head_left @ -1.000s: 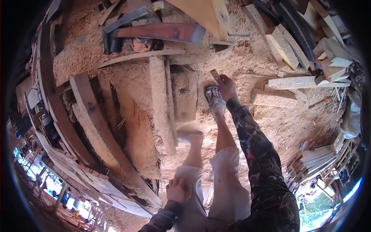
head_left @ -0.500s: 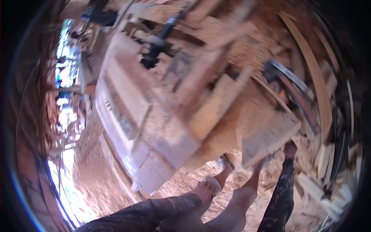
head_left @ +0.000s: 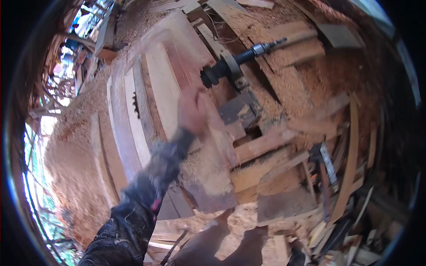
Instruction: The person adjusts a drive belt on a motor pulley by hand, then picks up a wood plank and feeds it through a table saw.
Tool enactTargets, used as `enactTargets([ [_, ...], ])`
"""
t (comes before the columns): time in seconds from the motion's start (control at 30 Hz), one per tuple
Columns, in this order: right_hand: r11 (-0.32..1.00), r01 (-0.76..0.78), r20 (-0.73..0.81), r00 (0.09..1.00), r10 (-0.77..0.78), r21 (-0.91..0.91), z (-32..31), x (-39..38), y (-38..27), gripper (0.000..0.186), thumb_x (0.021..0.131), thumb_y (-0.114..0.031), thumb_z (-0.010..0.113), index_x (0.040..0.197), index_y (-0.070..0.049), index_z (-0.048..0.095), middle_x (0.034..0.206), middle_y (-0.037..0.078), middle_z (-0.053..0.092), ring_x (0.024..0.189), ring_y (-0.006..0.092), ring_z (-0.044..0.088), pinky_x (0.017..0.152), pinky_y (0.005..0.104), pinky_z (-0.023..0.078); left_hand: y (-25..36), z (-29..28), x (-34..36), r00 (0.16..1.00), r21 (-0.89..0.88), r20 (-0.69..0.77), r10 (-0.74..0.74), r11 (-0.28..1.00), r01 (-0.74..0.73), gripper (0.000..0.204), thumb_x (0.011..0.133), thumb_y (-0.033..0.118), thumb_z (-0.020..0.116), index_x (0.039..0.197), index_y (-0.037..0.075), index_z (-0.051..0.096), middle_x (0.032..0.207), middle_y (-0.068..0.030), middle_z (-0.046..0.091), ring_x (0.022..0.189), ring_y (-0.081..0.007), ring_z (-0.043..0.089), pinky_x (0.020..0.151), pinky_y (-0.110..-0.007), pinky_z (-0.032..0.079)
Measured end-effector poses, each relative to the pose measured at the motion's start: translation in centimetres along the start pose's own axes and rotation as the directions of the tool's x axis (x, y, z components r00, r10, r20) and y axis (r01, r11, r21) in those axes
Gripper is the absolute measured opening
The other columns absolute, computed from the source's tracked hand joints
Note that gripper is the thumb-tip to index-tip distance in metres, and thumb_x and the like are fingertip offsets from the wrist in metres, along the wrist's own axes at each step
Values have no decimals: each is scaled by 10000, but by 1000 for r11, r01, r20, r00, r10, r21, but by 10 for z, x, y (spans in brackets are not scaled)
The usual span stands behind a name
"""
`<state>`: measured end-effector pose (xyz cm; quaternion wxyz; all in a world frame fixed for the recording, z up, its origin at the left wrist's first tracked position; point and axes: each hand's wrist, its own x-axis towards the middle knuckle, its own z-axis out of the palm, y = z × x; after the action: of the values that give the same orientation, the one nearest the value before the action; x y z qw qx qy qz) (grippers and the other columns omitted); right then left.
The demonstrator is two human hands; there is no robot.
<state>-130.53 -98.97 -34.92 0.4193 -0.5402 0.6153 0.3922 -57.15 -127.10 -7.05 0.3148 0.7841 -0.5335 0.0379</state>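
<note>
My left hand (head_left: 193,108) reaches over the sawdust-covered wooden machine table (head_left: 208,173), its dark patterned sleeve coming up from the lower left. Motion smears its fingers, so their pose and any contact are unclear. Just beyond it lies a black shaft (head_left: 226,68) with a metal tip, held in a bracket. Left of the hand, a long pale board (head_left: 162,84) lies on the table. Further left, a dark toothed saw blade (head_left: 135,105) shows in a slot. My right hand is out of view; a bit of dark cloth (head_left: 297,255) shows at the lower edge.
At the right, a hand tool with a reddish handle (head_left: 325,186) leans beside a long curved wood strip (head_left: 351,164). Offcuts (head_left: 355,252) pile up at the lower right. Sawdust (head_left: 71,146) heaps on the left. My bare legs (head_left: 208,239) stand at the near edge.
My left hand has risen from beside my knee to above the table. My right hand, earlier by the grey board's near corner, has left view. The view has turned and shifted.
</note>
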Motion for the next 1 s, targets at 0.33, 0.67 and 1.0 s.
enactTargets([
  [0.33, 209, 597, -463, -309, -831, -774, -528, -140, -637, 121, 818, -128, 626, 929, -81, 630, 886, 98, 587, 849, 309, 556, 837, 457, 401, -126, 50, 61, 965, 371, -1, -263, 896, 244, 216, 806, 71, 556, 1010, 6, 585, 1093, -146, 490, 1058, -334, 469, 975, -482, 354],
  [0.67, 211, 3, -210, 105, -972, -977, -620, 5, -927, 224, 846, -185, 503, 875, -144, 722, 886, 62, 696, 1061, 217, 553, 950, 444, 326, -121, 55, 84, 955, 249, -15, -295, 924, 290, 299, 749, 39, 568, 1046, 11, 572, 1093, -149, 473, 1106, -344, 452, 1049, -517, 304],
  [1.0, 268, 21, -261, 158, -952, -963, -612, 8, -956, 231, 837, -193, 505, 835, -170, 735, 852, 58, 706, 938, 208, 615, 900, 435, 350, -125, 53, 84, 948, 228, 30, -316, 926, 302, 414, 685, 46, 580, 1096, 15, 540, 1147, -170, 460, 1170, -361, 429, 1069, -527, 282],
])
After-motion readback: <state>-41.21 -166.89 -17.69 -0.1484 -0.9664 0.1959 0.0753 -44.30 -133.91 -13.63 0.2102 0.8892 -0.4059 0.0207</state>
